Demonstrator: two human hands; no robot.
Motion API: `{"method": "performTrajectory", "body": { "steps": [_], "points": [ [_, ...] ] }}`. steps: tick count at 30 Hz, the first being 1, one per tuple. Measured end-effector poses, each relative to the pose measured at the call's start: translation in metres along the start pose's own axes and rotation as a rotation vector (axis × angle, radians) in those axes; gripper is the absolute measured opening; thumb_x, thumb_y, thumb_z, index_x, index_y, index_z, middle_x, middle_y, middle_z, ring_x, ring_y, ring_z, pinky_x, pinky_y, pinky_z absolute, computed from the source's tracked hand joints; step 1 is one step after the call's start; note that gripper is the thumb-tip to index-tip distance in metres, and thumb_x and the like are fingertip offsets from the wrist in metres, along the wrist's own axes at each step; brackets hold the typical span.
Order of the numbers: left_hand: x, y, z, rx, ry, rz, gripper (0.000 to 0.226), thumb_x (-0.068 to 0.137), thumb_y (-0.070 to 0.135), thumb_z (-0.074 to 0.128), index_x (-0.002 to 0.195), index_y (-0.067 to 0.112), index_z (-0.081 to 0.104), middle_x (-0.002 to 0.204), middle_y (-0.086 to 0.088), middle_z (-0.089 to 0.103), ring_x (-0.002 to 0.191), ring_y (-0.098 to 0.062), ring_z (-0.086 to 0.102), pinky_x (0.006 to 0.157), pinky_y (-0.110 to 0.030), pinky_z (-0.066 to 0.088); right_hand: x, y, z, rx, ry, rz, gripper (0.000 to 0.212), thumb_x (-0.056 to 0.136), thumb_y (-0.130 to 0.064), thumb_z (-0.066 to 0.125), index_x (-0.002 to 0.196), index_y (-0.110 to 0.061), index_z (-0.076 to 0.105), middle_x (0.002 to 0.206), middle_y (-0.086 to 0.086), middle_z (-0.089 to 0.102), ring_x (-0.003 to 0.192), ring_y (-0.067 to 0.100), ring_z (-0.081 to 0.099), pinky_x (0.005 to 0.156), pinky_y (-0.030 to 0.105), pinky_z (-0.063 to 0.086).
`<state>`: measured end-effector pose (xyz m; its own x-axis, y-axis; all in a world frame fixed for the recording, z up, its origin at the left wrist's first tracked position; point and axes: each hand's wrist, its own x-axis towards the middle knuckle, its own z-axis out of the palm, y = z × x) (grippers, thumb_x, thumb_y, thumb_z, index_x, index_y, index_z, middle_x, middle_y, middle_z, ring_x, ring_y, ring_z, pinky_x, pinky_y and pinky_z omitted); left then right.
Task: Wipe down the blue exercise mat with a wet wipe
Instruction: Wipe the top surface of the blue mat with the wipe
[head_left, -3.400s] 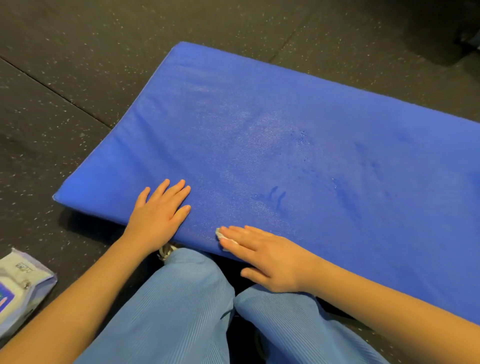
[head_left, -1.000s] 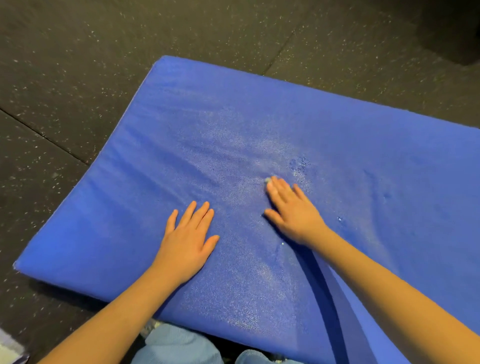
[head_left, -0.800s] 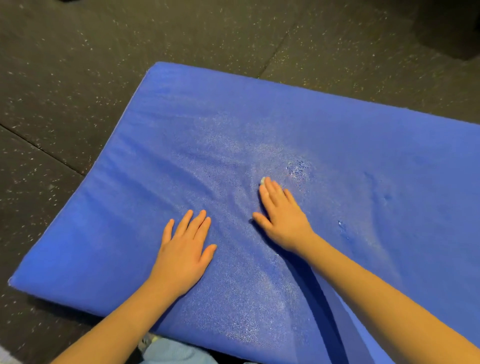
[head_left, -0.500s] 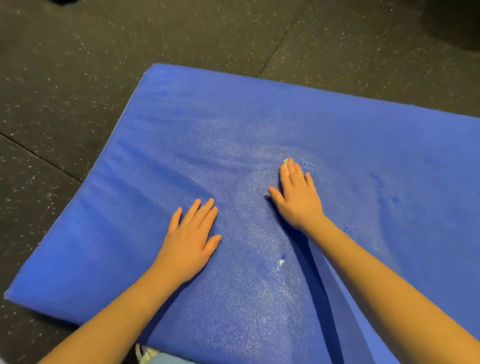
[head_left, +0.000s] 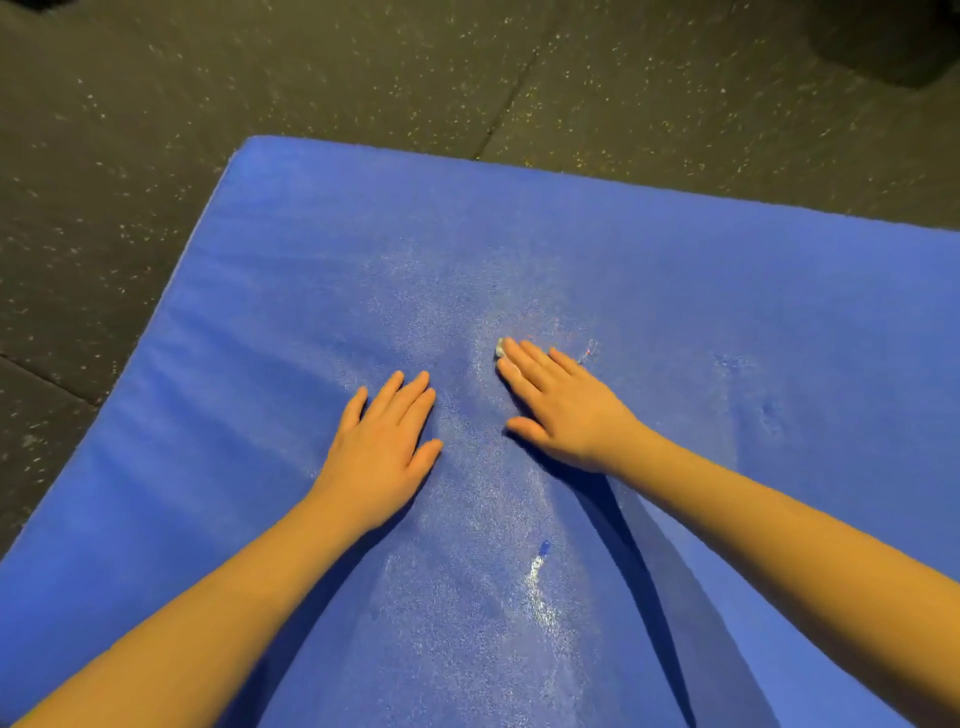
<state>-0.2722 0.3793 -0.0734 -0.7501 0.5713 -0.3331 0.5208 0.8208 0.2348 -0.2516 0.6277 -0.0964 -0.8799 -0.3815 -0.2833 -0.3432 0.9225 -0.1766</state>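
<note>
The blue exercise mat (head_left: 675, 291) lies on the dark speckled floor (head_left: 208, 78). The right hand (head_left: 563, 408), fingers straight, presses a wet wipe (head_left: 501, 347) flat at mat center. The left hand (head_left: 382, 441) rests flat just left, fingers together.

The floor (head_left: 114, 171) is showing as dark rubber flecked with pale specks, with seams running between its tiles. A blue mat (head_left: 701, 291) is lying flat on it, filling most of the view, its edges running off the right and bottom of the frame. Wet patches are glistening along the mat's middle. A dark shape (head_left: 893, 41), too dim to identify, is sitting at the upper right, apart from the mat.
</note>
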Motion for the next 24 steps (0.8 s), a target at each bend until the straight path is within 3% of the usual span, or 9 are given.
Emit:
{"method": "performTrajectory", "body": {
  "steps": [2,5,7,9,12,15,18,21,24],
  "points": [
    [0.019,0.000,-0.006,-0.018,-0.020,0.004,0.083,0.084,0.061,0.009,0.152,0.015,0.024,0.161,0.003,0.012,0.149,-0.020,0.007,0.118,-0.045,0.004,0.005,0.023,-0.005,-0.021,0.016,0.038,0.075,0.094,-0.059,0.011,0.154,-0.013,0.008,0.161,0.002,0.002,0.149,0.023,0.005,0.118,0.036,-0.002],
    [0.042,-0.003,-0.011,0.053,-0.054,0.021,0.073,0.096,0.061,0.023,0.154,0.020,0.006,0.161,0.007,-0.006,0.148,-0.016,-0.008,0.119,-0.042,-0.003,0.031,0.056,-0.015,0.060,0.035,0.380,0.067,0.102,-0.049,0.024,0.155,-0.014,0.002,0.162,0.004,-0.003,0.149,0.021,-0.001,0.119,0.038,-0.001],
    [0.051,-0.005,-0.011,0.077,-0.088,0.017,0.075,0.095,0.061,0.028,0.154,0.020,0.005,0.161,0.006,-0.007,0.148,-0.017,-0.008,0.119,-0.043,-0.002,0.049,0.060,-0.019,0.141,0.075,0.528,0.068,0.102,-0.047,0.027,0.154,-0.011,0.004,0.162,0.007,-0.003,0.149,0.023,-0.001,0.119,0.040,0.001],
    [0.053,-0.006,-0.011,0.065,-0.075,0.027,0.082,0.088,0.066,0.025,0.152,0.015,0.023,0.161,0.001,0.012,0.148,-0.023,0.009,0.118,-0.049,0.011,0.058,0.052,-0.019,0.139,0.084,0.454,0.072,0.100,-0.049,0.031,0.154,-0.009,0.003,0.162,0.008,-0.004,0.149,0.024,-0.002,0.119,0.039,0.002],
    [0.057,-0.011,-0.008,0.096,-0.014,0.092,0.080,0.080,0.065,0.033,0.133,0.009,0.055,0.143,-0.006,0.049,0.131,-0.032,0.046,0.101,-0.055,0.039,0.060,0.059,-0.018,0.013,0.069,0.198,0.074,0.100,-0.054,0.029,0.154,-0.012,0.002,0.162,0.005,-0.004,0.149,0.022,-0.002,0.120,0.039,0.001],
    [0.067,-0.017,-0.015,0.083,0.002,0.108,0.086,0.073,0.072,0.040,0.129,0.008,0.057,0.137,-0.007,0.054,0.125,-0.034,0.051,0.099,-0.053,0.041,0.080,0.093,-0.027,0.045,0.116,0.390,0.070,0.101,-0.049,0.030,0.155,-0.012,0.005,0.162,0.006,0.001,0.149,0.023,0.002,0.119,0.041,0.004],
    [0.077,-0.013,-0.023,0.046,-0.038,0.067,0.107,0.069,0.076,0.057,0.149,0.010,0.031,0.157,-0.004,0.025,0.145,-0.031,0.021,0.115,-0.050,0.018,0.110,0.099,-0.040,0.212,0.164,0.643,0.069,0.102,-0.047,0.029,0.154,-0.008,0.006,0.162,0.010,0.001,0.148,0.025,0.001,0.119,0.042,0.004],
    [0.079,-0.009,-0.026,0.092,-0.108,0.020,0.111,0.075,0.073,0.056,0.154,0.018,-0.001,0.161,0.005,-0.012,0.148,-0.022,-0.011,0.118,-0.042,-0.002,0.130,0.089,-0.044,0.189,0.119,0.461,0.073,0.100,-0.050,0.031,0.154,-0.008,0.003,0.161,0.010,-0.004,0.149,0.025,-0.001,0.119,0.041,0.003],
    [0.077,-0.010,-0.024,0.120,-0.113,0.003,0.110,0.077,0.074,0.051,0.153,0.020,-0.007,0.160,0.006,-0.017,0.147,-0.021,-0.016,0.118,-0.041,-0.003,0.127,0.113,-0.048,0.080,0.118,0.407,0.071,0.100,-0.049,0.031,0.154,-0.009,0.006,0.162,0.009,0.001,0.148,0.024,0.004,0.119,0.043,0.004]
  ]
}}
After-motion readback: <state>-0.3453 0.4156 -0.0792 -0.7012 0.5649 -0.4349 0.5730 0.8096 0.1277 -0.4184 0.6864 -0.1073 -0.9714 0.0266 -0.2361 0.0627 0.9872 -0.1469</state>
